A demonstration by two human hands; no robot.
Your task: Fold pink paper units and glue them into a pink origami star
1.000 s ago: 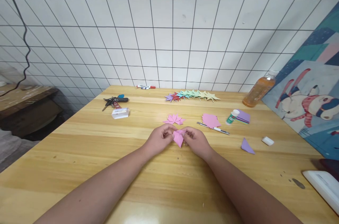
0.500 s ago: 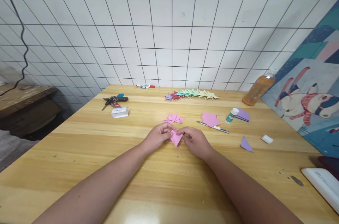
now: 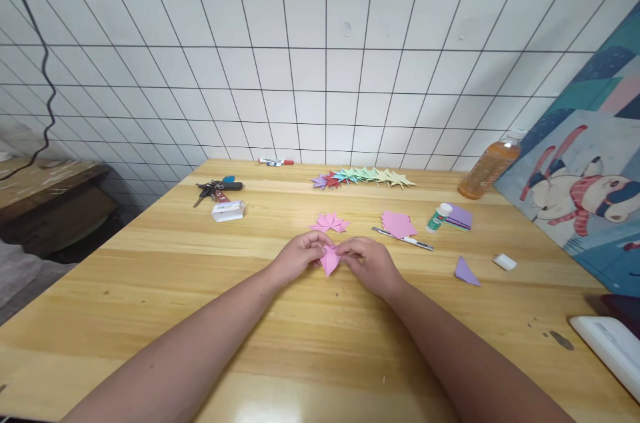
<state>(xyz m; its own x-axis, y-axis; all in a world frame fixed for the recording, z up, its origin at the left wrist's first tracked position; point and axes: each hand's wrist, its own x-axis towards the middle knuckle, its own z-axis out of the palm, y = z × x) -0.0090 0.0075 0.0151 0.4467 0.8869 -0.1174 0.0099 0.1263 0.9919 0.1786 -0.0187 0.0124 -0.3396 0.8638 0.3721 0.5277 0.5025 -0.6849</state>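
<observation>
Between my two hands is a piece of folded pink paper (image 3: 329, 262), its point facing me. My left hand (image 3: 299, 258) pinches its left edge between thumb and fingers. On the other side, my right hand (image 3: 369, 264) has its thumb and fingers closed on the upper right edge. Just beyond my fingers lies a pink folded-paper shape with several points (image 3: 329, 222). To its right is a stack of pink paper sheets (image 3: 399, 224), with a slim pen-like tool (image 3: 403, 238) along its near edge.
A glue stick (image 3: 439, 217), purple-topped paper stack (image 3: 459, 216), purple folded triangle (image 3: 467, 271) and white eraser (image 3: 505, 262) sit at right. Multicoloured folded stars (image 3: 365, 176) line the back. Keys (image 3: 219, 190), a small white box (image 3: 228, 210), a marker (image 3: 276, 162) and a bottle (image 3: 490, 166) stand farther out.
The pink paper in my hands has become narrower, its right side folded inward. My right hand has shifted slightly left with its fingers; my left hand keeps its hold.
</observation>
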